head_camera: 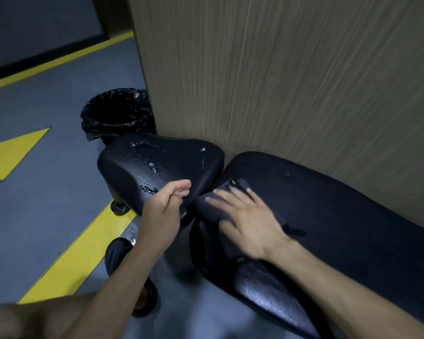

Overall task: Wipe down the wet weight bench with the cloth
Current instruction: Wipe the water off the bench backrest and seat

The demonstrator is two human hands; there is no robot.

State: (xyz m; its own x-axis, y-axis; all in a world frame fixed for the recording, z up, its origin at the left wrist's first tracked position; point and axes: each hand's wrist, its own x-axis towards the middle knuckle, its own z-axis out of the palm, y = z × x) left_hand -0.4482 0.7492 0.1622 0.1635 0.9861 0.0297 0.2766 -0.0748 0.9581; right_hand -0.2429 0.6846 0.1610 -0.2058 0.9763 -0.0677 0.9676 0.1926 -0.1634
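Observation:
The black weight bench has a long back pad [340,216] on the right and a smaller seat pad [157,167] to its left. Water drops and small puddles lie on the seat pad. A dark grey cloth [220,211] is spread over the near end of the long pad, beside the gap between the pads. My right hand [245,218] presses flat on the cloth with straight, spread fingers, and it looks blurred. My left hand [168,199] hovers at the seat pad's near edge, fingers loosely curled, holding nothing.
A wood-grain panel [279,69] stands right behind the bench. A bin lined with a black bag [116,113] sits on the floor beyond the seat pad. The grey floor [47,192] carries yellow markings. My black shoe [118,253] stands by the bench's wheel [119,208].

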